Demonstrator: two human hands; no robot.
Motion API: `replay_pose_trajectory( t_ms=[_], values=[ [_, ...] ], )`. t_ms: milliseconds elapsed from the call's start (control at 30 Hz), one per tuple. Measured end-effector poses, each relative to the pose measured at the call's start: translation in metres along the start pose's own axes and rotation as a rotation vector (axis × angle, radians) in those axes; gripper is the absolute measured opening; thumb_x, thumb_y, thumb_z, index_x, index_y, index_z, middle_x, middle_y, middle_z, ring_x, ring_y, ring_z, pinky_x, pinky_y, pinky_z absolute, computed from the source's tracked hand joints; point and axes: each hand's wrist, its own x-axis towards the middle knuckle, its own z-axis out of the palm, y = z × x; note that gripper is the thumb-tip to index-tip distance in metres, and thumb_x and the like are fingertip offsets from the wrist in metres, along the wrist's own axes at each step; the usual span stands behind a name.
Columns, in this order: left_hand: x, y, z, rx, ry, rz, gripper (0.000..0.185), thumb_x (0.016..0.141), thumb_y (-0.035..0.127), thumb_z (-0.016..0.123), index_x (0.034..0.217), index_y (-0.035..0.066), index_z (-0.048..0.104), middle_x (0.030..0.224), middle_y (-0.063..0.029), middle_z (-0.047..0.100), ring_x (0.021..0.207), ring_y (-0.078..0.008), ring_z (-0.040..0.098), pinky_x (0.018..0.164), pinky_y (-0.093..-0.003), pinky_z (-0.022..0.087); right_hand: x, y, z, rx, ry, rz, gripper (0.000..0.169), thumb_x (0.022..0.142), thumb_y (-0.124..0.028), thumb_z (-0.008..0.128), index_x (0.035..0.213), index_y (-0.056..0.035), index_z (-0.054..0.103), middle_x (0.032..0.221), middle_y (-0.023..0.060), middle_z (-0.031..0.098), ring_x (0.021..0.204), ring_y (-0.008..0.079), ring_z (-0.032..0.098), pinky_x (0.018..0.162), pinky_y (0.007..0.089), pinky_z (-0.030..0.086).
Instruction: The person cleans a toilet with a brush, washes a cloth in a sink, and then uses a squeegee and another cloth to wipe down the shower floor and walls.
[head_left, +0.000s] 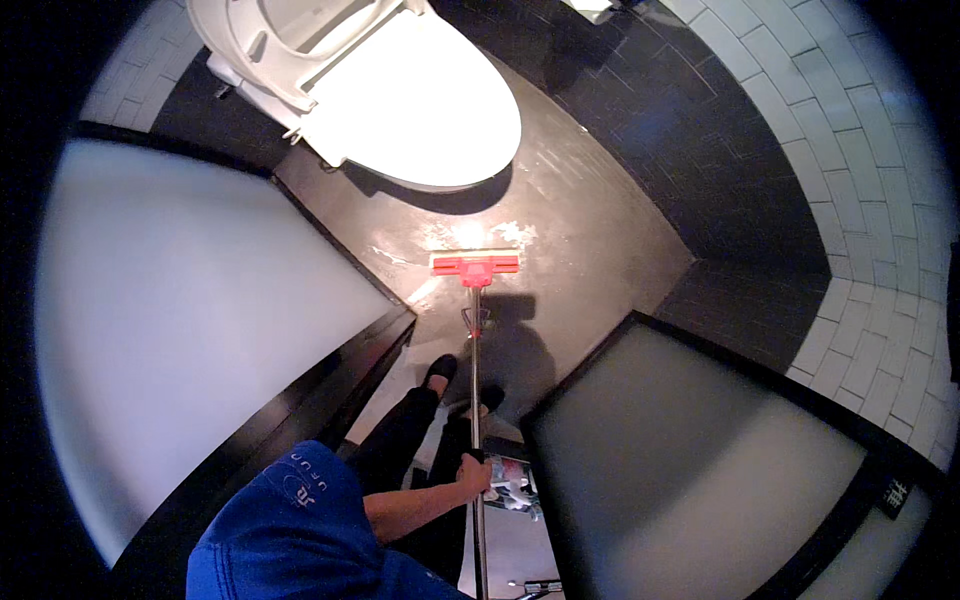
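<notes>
My left hand (474, 478) grips the metal pole of a sponge mop (476, 375) near the black sleeve on it. The mop's red head (475, 266), with a pale sponge strip along its far edge, rests on the wet grey floor (585, 225) in front of a white toilet (420, 105). The pole runs from the head down past my feet and out at the bottom edge. My right hand is out of view.
Frosted, black-framed panels stand at left (202, 285) and right (705, 450). Dark tiles (645, 127) line the lower wall, white tiles above. Behind my feet is a container (514, 480) with mixed items; a metal fitting (541, 586) lies near the bottom edge.
</notes>
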Motion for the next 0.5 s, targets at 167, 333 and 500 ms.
replay_pose_trajectory(
  t_ms=[167,333,500],
  values=[
    [0.061,0.081,-0.019,-0.062,-0.049,0.427,0.048,0.081,0.033,0.054,0.104,-0.005,0.035,0.088,-0.0274,0.057,0.088,-0.0386,0.058,0.073,-0.046,0.046,0.022,-0.004,0.025,0.137,-0.052,-0.057,0.036,0.09,-0.034,0.042,0.091,-0.0033,0.061,0.072,0.0146,0.059,0.07,0.0246,0.057,0.063,0.038,0.043],
    [0.119,0.229,-0.073,-0.176,-0.287,0.571,0.02,0.08,0.014,0.056,0.078,-0.003,0.047,0.061,-0.014,0.052,0.042,-0.0251,0.052,0.036,-0.0396,0.043,0.097,-0.119,0.001,0.513,-0.18,-0.18,0.039,0.09,-0.04,0.044,0.073,-0.0067,0.053,0.047,0.0027,0.045,0.036,0.0153,0.044,0.034,0.0297,0.032],
    [0.105,0.238,-0.054,-0.305,-0.284,0.577,0.024,0.085,0.018,0.047,0.068,0.002,0.043,0.054,-0.0108,0.045,0.039,-0.0213,0.046,0.037,-0.0369,0.04,0.091,-0.128,-0.026,0.54,-0.116,-0.181,0.043,0.091,-0.038,0.043,0.066,-0.0039,0.051,0.048,0.0036,0.044,0.041,0.0129,0.043,0.039,0.0287,0.034]
  ],
)
